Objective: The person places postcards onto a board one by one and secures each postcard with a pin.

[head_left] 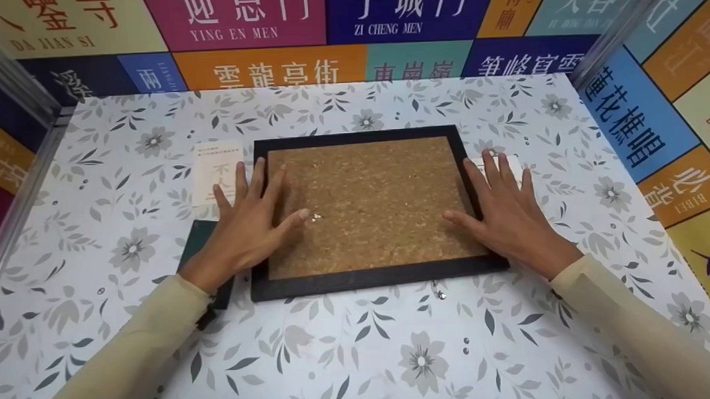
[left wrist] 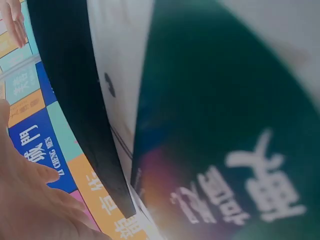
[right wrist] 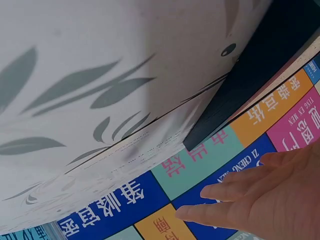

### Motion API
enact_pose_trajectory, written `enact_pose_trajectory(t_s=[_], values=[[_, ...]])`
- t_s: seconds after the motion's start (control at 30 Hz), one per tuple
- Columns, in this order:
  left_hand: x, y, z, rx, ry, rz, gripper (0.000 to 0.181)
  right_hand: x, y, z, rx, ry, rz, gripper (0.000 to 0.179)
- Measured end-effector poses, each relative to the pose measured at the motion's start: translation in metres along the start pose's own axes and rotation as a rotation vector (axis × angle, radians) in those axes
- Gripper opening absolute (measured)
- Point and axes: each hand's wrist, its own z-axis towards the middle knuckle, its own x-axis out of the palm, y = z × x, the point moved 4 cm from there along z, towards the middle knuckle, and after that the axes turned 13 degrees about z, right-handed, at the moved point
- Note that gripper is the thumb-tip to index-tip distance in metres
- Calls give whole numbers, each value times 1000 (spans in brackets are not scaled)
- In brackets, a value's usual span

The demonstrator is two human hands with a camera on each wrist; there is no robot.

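Observation:
A cork board [head_left: 367, 205] in a black frame [head_left: 364, 280] lies on the table. Over its left side is my left hand [head_left: 247, 227], fingers spread and straight, thumb over the cork. On the opposite side, my right hand [head_left: 503, 218] spreads its fingers along the frame's right edge, thumb pointing inward. Neither hand curls round anything. In the left wrist view, my left hand [left wrist: 35, 185] appears beside the frame's dark edge [left wrist: 75, 90]. The right wrist view has my right hand [right wrist: 270, 195] with extended fingers near the frame's corner.
A dark green book [head_left: 194, 237] with white characters lies partly under the left forearm. Behind the left hand is a cream printed card [head_left: 212, 169]; another pale card [head_left: 514, 165] is partly hidden by the right hand. A small shiny piece [head_left: 440, 294] lies before the frame. Colourful panels [head_left: 267, 66] enclose the flower-patterned table.

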Motion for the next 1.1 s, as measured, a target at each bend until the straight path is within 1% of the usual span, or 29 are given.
enact_pose_trajectory(t_s=[0.07, 0.2, 0.3, 0.47, 0.67, 0.87, 1.1], values=[[0, -1, 1, 2, -5, -24, 97, -2, -2, -2, 8, -1, -3, 104], [-2, 1, 1, -3, -38, -66, 92, -2, -4, -2, 10, -11, 9, 104], [-3, 3, 1, -8, -49, -79, 89, -2, -5, -2, 15, -15, 14, 104], [-2, 6, 2, -23, -35, -95, 85, -3, -6, -2, 11, -16, 14, 104], [-1, 12, 3, -52, -14, -113, 83, -6, -7, -2, -20, -59, 1, 96], [0, 16, 4, -80, 21, -135, 81, -6, -9, -2, -52, -94, 10, 90], [2, 16, 5, -88, 51, -127, 78, -8, -12, -5, -42, -100, 22, 88]])
